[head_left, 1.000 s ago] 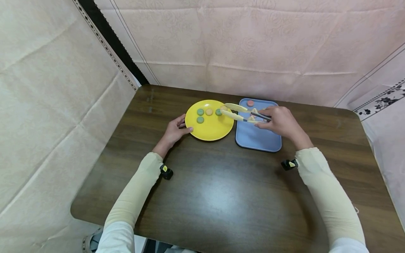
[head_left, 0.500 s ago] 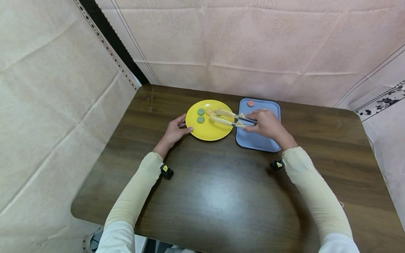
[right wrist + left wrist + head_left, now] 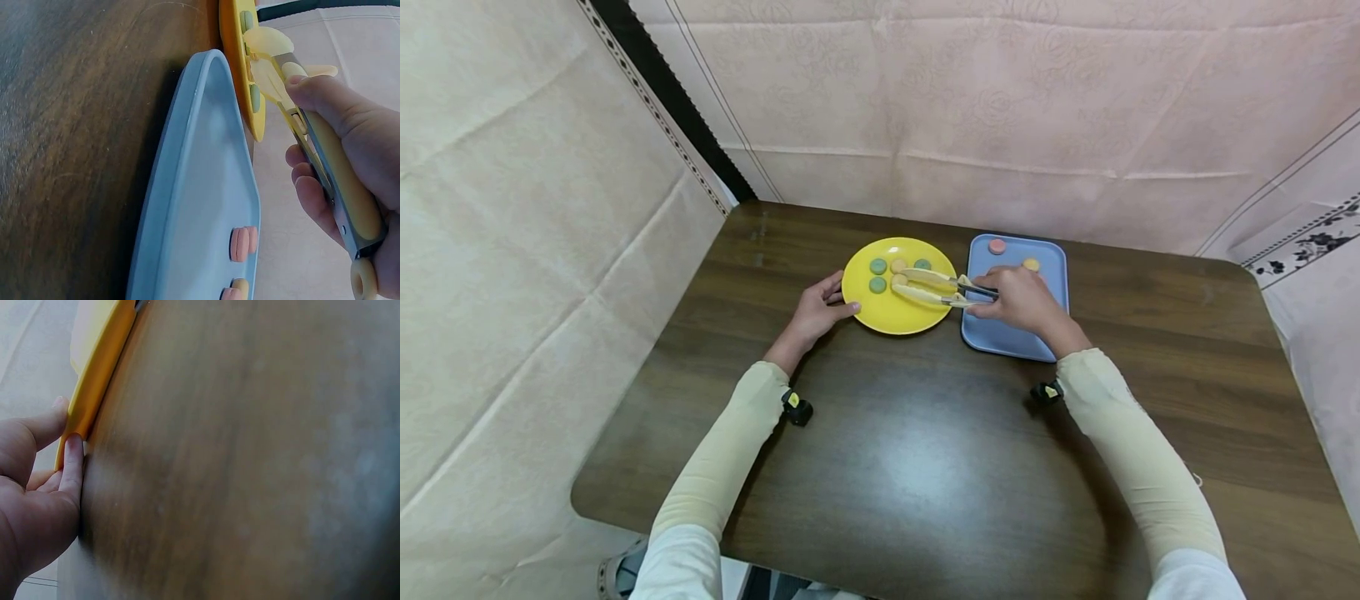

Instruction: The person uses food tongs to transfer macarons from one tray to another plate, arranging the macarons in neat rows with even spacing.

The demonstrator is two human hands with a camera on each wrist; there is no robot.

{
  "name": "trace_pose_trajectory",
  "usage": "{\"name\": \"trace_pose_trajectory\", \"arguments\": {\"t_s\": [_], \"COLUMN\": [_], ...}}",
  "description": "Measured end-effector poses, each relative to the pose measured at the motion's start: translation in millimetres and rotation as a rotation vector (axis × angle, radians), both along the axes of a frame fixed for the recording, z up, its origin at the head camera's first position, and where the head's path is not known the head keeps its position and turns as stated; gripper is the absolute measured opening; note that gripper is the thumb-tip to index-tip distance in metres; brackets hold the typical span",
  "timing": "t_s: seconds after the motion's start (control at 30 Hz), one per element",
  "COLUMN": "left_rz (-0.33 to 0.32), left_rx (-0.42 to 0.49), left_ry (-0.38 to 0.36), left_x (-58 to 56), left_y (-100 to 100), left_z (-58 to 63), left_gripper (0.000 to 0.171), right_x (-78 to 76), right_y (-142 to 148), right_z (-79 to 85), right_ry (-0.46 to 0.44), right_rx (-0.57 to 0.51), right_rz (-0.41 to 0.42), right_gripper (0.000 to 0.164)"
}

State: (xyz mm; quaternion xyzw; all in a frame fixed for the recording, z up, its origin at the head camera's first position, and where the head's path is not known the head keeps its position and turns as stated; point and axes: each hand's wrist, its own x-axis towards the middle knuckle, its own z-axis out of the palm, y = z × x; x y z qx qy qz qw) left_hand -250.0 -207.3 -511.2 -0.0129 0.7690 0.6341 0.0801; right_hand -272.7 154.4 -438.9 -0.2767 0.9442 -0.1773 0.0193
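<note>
My right hand (image 3: 1018, 298) grips tongs (image 3: 928, 276), now farther over plate (image 3: 898, 321); left hand (image 3: 816, 311) pinches plate; tray (image 3: 996, 335) beside plate.

Covered and cropped
Right hand (image 3: 1021, 298) hides part of blue tray (image 3: 996, 335); left wrist view cuts yellow plate (image 3: 99, 369) at eleven o'clock.

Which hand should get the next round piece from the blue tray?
Probably the right hand: it holds the tongs and is nearer the round pieces on the blue tray. The left hand grips the yellow plate, farther from the tray.
</note>
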Motion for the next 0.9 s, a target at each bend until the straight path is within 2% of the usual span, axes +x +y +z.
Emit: {"name": "trace_pose_trajectory", "arguments": {"t_s": [0.2,0.33,0.47,0.77,0.9], "left_rz": [-0.005,-0.019,-0.029,-0.017,-0.002], "left_rx": [0.004,0.005,-0.003,0.014,-0.003], "left_ry": [-0.03,-0.051,-0.049,-0.016,-0.001], "left_x": [0.6,5.9,10.0,0.5,-0.3], "left_y": [0,3,4,-1,0], "left_z": [4.5,18.1,28.3,3.0,-0.6], "left_gripper": [0.079,0.078,0.077,0.078,0.078], "right_x": [1.7,4.0,8.9,21.8,28.7], "right_y": [0,4,15,60,83], "right_z": [0.8,5.1,16.3,41.9,48.0], "right_ry": [0.005,0.02,0.016,0.127,0.108], "right_rx": [-0.003,-0.036,-0.092,-0.084,-0.061], "right_rz": [0.003,0.028,0.037,-0.039,-0.114], "right_gripper": [0.057,0.057,0.055,0.053,0.056]}}
